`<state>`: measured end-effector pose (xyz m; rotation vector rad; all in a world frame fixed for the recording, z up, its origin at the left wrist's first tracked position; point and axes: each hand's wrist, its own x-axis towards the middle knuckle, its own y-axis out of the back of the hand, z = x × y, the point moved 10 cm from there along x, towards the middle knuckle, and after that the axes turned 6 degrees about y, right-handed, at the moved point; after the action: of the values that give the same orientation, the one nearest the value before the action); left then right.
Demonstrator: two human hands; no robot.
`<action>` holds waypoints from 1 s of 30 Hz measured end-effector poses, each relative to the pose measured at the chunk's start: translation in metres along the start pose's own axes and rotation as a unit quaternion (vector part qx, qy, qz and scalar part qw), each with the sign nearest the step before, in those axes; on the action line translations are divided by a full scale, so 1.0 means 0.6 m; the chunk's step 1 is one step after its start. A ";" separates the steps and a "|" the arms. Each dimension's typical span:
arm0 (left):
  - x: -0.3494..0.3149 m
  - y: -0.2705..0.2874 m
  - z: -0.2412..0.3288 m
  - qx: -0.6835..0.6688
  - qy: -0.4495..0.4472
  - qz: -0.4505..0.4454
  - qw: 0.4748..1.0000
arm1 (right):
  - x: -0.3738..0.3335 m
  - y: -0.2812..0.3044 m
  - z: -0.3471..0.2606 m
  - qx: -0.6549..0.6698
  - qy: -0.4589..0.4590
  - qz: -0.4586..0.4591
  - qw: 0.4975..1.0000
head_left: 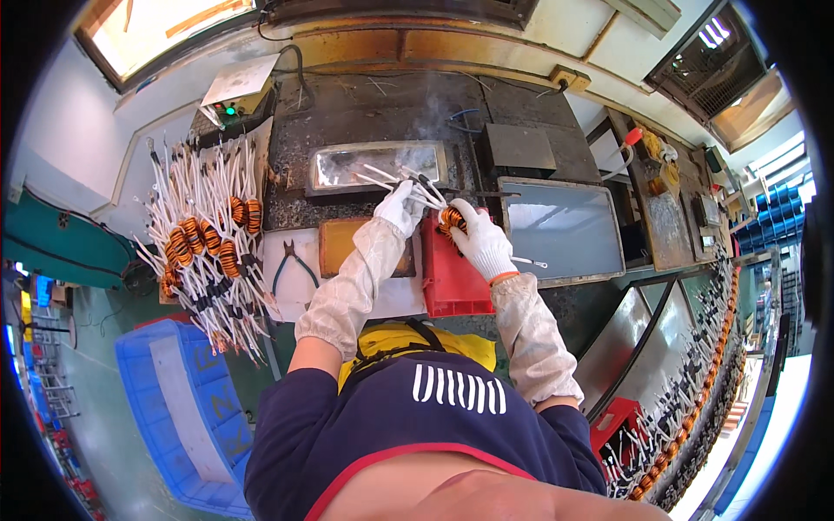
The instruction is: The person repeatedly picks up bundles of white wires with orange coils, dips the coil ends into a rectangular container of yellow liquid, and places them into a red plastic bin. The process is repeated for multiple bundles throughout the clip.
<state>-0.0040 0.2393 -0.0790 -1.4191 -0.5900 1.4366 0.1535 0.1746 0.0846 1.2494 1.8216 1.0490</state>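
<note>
Both my hands wear white knit gloves and work together over the near right corner of a shiny, smoking solder pot. My right hand grips a toroidal coil wound in orange wire with black bands. White leads run from the coil toward the pot, their tips by its bright surface. My left hand is closed around these leads near the pot's edge. Another lead sticks out to the right below my right hand. Just under the coil stands a red plastic bin.
At left lies a big pile of similar coils. Pliers rest beside an amber-coloured tray. A grey liquid-filled tray and a dark metal box stand right of the pot. A blue crate sits at lower left.
</note>
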 end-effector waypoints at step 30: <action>0.014 0.020 0.003 0.062 0.040 0.031 0.997 | 0.013 0.004 -0.025 -0.036 -0.001 -0.024 0.999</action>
<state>-0.0076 0.2424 -0.0930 -1.3986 -0.4028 1.4328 0.1393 0.1788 0.0927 1.1589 1.7874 1.0778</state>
